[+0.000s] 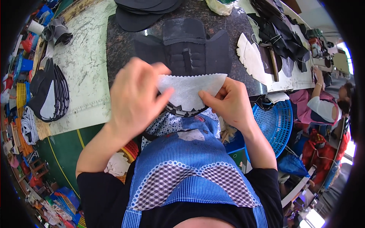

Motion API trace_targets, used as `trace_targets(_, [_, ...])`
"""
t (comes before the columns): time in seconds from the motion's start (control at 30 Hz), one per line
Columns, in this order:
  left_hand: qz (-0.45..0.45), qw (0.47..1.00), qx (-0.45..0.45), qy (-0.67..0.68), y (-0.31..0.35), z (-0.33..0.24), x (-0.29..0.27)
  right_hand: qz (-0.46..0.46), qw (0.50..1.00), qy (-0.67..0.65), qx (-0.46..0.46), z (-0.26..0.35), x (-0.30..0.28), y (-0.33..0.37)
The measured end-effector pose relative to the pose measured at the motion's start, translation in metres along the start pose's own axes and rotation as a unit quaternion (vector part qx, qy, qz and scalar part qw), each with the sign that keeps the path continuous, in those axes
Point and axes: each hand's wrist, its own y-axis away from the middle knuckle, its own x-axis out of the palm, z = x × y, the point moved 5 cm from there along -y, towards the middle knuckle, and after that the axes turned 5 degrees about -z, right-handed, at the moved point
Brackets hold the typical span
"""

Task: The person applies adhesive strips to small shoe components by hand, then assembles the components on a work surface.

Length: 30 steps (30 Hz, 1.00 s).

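A white fabric-like piece (186, 91) with a zigzag far edge lies across the near end of a black upper-like piece (218, 55). My right hand (232, 100) pinches the white piece at its right end, thumb on top. Over its left end is my left hand (133, 98), smeared by motion, with thumb and forefinger apart. Beneath the white piece shows a curved black edge with notches. The black piece has a padded far flap, two side wings and a ribbed middle with a narrow strip. My left hand hides some of its left side.
Under the work is a dark stone slab (118, 49) on a pale table (85, 49). Black curved pieces (140, 17) are stacked at the back. Another stack (49, 93) sits left, white cut pieces (249, 57) right. Blue basket (272, 125) below; another person (319, 106) sits far right.
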Motion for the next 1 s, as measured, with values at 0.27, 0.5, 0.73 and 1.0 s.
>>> trace_targets(0.27, [0.213, 0.965, 0.132, 0.08, 0.032, -0.042, 0.023, -0.264, 0.885, 0.222, -0.314, 0.039, -0.049, 0.005])
trace_targets(0.5, [-0.014, 0.995, -0.043, 0.094, -0.076, 0.056, -0.006, 0.012, 0.863, 0.376, -0.338, 0.007, 0.019, 0.032])
trace_targets(0.73, [-0.065, 0.994, 0.07, -0.055, -0.148, 0.209, 0.095, -0.013, 0.911, 0.15, -0.384, 0.031, -0.012, 0.036])
trace_targets(1.0, [-0.022, 0.997, 0.063, -0.035, -0.159, 0.152, 0.085, -0.259, 0.952, -0.161, -0.006, -0.083, -0.127, 0.054])
